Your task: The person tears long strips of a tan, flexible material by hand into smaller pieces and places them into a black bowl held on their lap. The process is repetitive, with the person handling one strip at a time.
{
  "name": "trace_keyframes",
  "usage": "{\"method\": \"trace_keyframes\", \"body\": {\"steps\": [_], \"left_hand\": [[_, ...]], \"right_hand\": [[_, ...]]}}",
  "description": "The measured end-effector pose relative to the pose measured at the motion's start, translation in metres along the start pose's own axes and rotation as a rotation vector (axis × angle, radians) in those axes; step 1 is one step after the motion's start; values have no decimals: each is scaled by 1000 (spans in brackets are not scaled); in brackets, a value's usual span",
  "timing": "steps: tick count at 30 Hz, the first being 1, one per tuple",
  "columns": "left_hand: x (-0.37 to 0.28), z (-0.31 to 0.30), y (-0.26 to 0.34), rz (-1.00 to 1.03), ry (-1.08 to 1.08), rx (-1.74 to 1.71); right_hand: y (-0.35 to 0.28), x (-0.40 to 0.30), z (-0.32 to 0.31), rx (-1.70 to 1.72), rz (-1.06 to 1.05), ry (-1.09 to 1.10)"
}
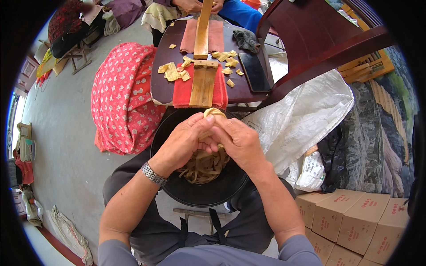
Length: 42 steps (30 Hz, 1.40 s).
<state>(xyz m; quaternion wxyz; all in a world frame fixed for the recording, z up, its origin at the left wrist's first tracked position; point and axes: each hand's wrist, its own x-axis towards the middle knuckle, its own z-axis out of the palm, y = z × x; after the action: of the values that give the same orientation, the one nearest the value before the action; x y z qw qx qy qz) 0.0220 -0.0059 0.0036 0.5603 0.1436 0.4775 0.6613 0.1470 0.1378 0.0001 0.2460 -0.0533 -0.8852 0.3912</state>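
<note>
Between the thumbs and fingers of my left hand (pixel 183 139) and my right hand (pixel 241 141) is a pale yellow strip (pixel 214 112), curled into a small loop at its top. Both hands grip it over a black tub (pixel 199 199). Loose brownish strips (pixel 204 168) lie in a heap inside that tub, partly covered by my hands. Just beyond, a wooden bar tool (pixel 202 83) rests on a folded red towel (pixel 219 91) on a dark chair seat (pixel 163 91). Short yellow pieces (pixel 172 72) are scattered on both sides of it.
A smartphone (pixel 254 73) and a dark grey cloth (pixel 246 40) lie on the seat's right side. Another person's hands (pixel 190 4) show at the top. Left stands a bundle in red flowered cloth (pixel 123 99); right are a white woven sack (pixel 299 116) and cardboard boxes (pixel 352 219).
</note>
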Motion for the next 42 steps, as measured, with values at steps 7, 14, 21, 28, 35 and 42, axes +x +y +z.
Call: {"method": "trace_keyframes", "body": {"steps": [7,14,21,28,35,42], "left_hand": [[2,-5,2,44,-19,85],[-10,6,14,42,-175,-184],[-6,2,10,140,-279,-236],[-8,3,7,152,-175,-200],[-2,-1,-1,229,34,54],[4,-7,-6,243,35,86]], "right_hand": [[-12,8,2,519,494,-38],[-11,9,-1,895,679,-29],[-14,10,-12,1084,617,-73],[-13,10,-18,955,580,-132],[-7,9,-9,799,547,-84],[-15,-1,-8,305,289,-98]]}}
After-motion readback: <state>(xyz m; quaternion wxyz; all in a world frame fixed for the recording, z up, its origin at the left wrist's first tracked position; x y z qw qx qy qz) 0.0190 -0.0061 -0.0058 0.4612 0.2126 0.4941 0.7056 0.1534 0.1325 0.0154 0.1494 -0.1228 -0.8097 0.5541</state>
